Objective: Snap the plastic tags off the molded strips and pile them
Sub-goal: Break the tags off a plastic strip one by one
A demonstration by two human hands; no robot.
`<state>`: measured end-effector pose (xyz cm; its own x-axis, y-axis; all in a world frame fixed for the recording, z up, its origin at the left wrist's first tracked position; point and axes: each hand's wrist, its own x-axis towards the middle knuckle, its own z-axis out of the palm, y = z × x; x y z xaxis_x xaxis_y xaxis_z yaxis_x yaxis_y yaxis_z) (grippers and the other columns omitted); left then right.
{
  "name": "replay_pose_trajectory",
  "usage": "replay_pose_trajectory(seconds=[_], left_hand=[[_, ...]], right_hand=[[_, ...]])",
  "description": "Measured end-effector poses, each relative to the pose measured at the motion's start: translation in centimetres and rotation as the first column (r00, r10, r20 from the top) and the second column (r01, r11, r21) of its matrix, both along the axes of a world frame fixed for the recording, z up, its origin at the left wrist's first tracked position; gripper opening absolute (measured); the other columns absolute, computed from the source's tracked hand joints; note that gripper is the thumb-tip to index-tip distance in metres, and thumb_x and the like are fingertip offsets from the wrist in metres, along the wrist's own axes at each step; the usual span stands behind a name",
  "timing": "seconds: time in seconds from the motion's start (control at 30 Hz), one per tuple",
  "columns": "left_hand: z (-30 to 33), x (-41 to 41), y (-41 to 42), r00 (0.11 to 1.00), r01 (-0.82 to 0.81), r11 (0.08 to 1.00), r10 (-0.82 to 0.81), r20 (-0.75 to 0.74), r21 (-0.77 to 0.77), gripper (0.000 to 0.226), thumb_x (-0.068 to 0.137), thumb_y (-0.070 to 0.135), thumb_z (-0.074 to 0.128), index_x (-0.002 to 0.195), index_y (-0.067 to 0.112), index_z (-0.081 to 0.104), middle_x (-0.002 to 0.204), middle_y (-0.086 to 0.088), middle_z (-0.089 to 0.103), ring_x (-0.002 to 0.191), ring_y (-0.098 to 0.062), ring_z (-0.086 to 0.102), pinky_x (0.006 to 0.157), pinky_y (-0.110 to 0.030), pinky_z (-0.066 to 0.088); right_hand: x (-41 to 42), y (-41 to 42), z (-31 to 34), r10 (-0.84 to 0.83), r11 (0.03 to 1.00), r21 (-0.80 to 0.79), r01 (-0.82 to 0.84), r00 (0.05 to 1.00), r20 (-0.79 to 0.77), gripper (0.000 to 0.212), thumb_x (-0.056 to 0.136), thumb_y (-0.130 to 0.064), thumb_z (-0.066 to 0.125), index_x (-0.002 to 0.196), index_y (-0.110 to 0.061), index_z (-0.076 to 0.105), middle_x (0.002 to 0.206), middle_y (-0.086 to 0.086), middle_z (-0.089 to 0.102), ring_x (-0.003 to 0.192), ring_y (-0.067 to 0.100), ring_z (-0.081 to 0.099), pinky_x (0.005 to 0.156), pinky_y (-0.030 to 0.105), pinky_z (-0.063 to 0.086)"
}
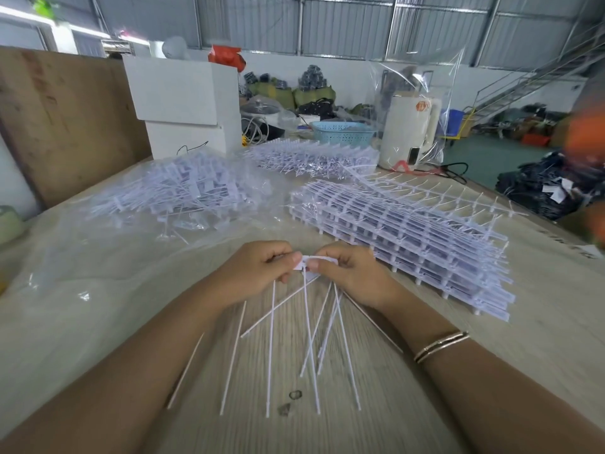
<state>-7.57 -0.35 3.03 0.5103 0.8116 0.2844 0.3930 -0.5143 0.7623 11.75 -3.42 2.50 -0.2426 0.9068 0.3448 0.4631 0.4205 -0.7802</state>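
My left hand (pixel 262 267) and my right hand (pixel 350 273) meet at the middle of the table and together pinch a bunch of white plastic tags (pixel 306 262). Their long thin tails (pixel 307 339) fan down toward me over the wood. A stack of molded strips (pixel 409 237) lies just right of my right hand. A loose pile of snapped-off tags (pixel 183 194) rests on clear plastic sheet at the far left. Another heap of strips (pixel 311 157) lies further back.
Behind the strips stand a white appliance (pixel 407 132) in a clear bag, a blue basket (pixel 342 132) and a white box (pixel 183 103). A brown board (pixel 62 119) leans at the left. Two small dark bits (pixel 289 403) lie on the wooden table (pixel 540 322).
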Motion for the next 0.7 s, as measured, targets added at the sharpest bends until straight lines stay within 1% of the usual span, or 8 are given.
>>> replay_pose_trajectory(seconds=[0.07,0.13,0.27,0.33,0.47,0.57,0.63,0.7], left_hand=[[0.1,0.1,0.1,0.998,0.019,0.999,-0.016,0.059,-0.037,0.029,0.087,0.038,0.051,0.061,0.029,0.061,0.060,0.009,0.064,0.064,-0.026,0.056,0.069,-0.036,0.045],[0.0,0.1,0.2,0.993,0.030,0.998,-0.023,0.114,-0.057,0.029,0.086,0.036,0.051,0.064,0.024,0.063,0.061,0.008,0.065,0.062,-0.012,0.053,0.069,-0.032,0.041],[0.0,0.2,0.0,0.966,0.066,0.993,-0.038,0.256,-0.101,0.027,0.089,0.035,0.055,0.066,0.029,0.068,0.064,0.008,0.065,0.061,-0.005,0.051,0.067,-0.019,0.040],[0.2,0.5,-0.3,0.951,0.089,0.988,-0.048,0.306,-0.122,0.026,0.085,0.040,0.051,0.067,0.033,0.069,0.064,0.009,0.065,0.060,-0.004,0.050,0.063,-0.013,0.039],[0.5,0.9,-0.9,0.933,0.093,0.985,-0.036,0.359,-0.144,0.031,0.089,0.039,0.044,0.070,0.036,0.069,0.067,0.014,0.066,0.057,0.004,0.053,0.051,-0.006,0.035],[0.4,1.1,-0.9,0.924,0.110,0.981,-0.042,0.381,-0.157,0.028,0.087,0.047,0.046,0.078,0.036,0.069,0.077,0.010,0.069,0.071,-0.004,0.059,0.061,-0.015,0.038],[0.2,1.2,-0.7,0.921,0.114,0.977,-0.037,0.389,-0.177,0.028,0.086,0.052,0.049,0.082,0.034,0.070,0.080,0.006,0.070,0.080,-0.017,0.056,0.069,-0.029,0.035],[-0.1,1.2,-0.5,0.920,0.134,0.972,-0.050,0.388,-0.192,0.028,0.085,0.050,0.048,0.084,0.032,0.070,0.084,0.001,0.070,0.084,-0.024,0.052,0.076,-0.034,0.033]], right_hand=[[-0.1,0.0,0.0,-0.005,0.999,0.044,0.008,0.998,-0.065,0.015,0.087,-0.015,0.065,0.077,-0.005,0.070,0.068,0.006,0.063,0.061,0.004,0.052,0.061,0.012,0.037],[-0.5,0.1,-0.1,-0.030,0.996,0.080,0.039,0.993,-0.110,0.008,0.086,-0.011,0.065,0.083,-0.013,0.073,0.070,0.000,0.068,0.062,-0.004,0.056,0.064,0.008,0.039],[-1.1,0.0,-0.1,-0.048,0.996,0.063,0.067,0.962,-0.267,0.013,0.088,-0.008,0.062,0.092,-0.002,0.073,0.082,0.009,0.070,0.066,0.001,0.062,0.069,0.011,0.044],[-1.3,-0.1,0.0,-0.027,0.998,0.047,0.045,0.943,-0.333,0.016,0.089,-0.007,0.059,0.094,0.002,0.071,0.084,0.009,0.070,0.069,0.007,0.064,0.072,0.016,0.046],[-1.6,-0.5,0.3,0.045,0.997,0.074,-0.009,0.863,-0.503,0.020,0.092,-0.004,0.053,0.097,0.006,0.070,0.089,0.017,0.070,0.087,0.029,0.065,0.087,0.033,0.050],[-1.9,-0.6,0.5,0.054,0.998,0.066,-0.019,0.812,-0.581,0.019,0.091,-0.001,0.052,0.097,0.003,0.069,0.083,0.011,0.071,0.080,0.021,0.066,0.082,0.029,0.052],[-1.9,-0.6,0.6,0.081,0.997,0.041,-0.071,0.786,-0.614,0.020,0.091,0.000,0.050,0.097,0.007,0.068,0.078,0.012,0.070,0.076,0.021,0.065,0.079,0.030,0.053],[-1.7,-0.5,0.6,0.131,0.990,0.040,-0.136,0.765,-0.630,0.021,0.091,-0.001,0.049,0.096,0.009,0.066,0.076,0.014,0.069,0.073,0.024,0.064,0.077,0.031,0.054]])
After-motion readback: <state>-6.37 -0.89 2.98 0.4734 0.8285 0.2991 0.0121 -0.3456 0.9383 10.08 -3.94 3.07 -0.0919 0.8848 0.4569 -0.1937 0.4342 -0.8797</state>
